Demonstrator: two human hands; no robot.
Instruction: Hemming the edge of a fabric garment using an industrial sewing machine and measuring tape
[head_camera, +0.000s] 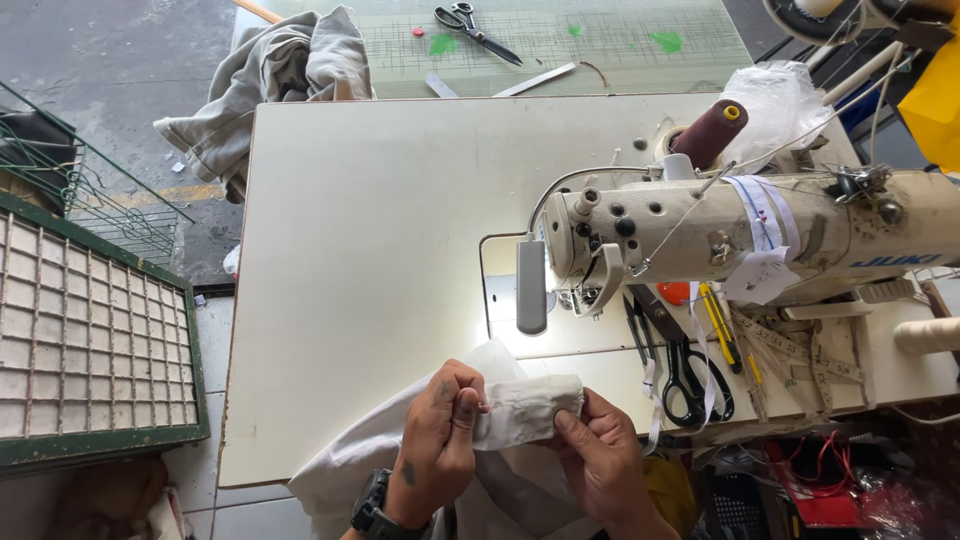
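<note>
The left hand (440, 430), a dark watch on its wrist, pinches one end of a folded strip of white cloth (525, 408) between thumb and curled fingers. The strip runs across to the right hand (600, 455), whose thumb and fingertips clamp its other end, at the near edge of the cream sewing table (370, 250). Beyond stands the cream industrial sewing machine (740, 235), black-handled scissors (690, 375) beside it.

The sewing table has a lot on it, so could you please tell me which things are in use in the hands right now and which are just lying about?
In use:
- white fabric piece, pinched by the left hand and the right hand
- sewing machine, just beyond the hands

Lying about:
- black scissors
- yellow utility knife
- maroon thread cone
- grey garment
- far scissors
</note>
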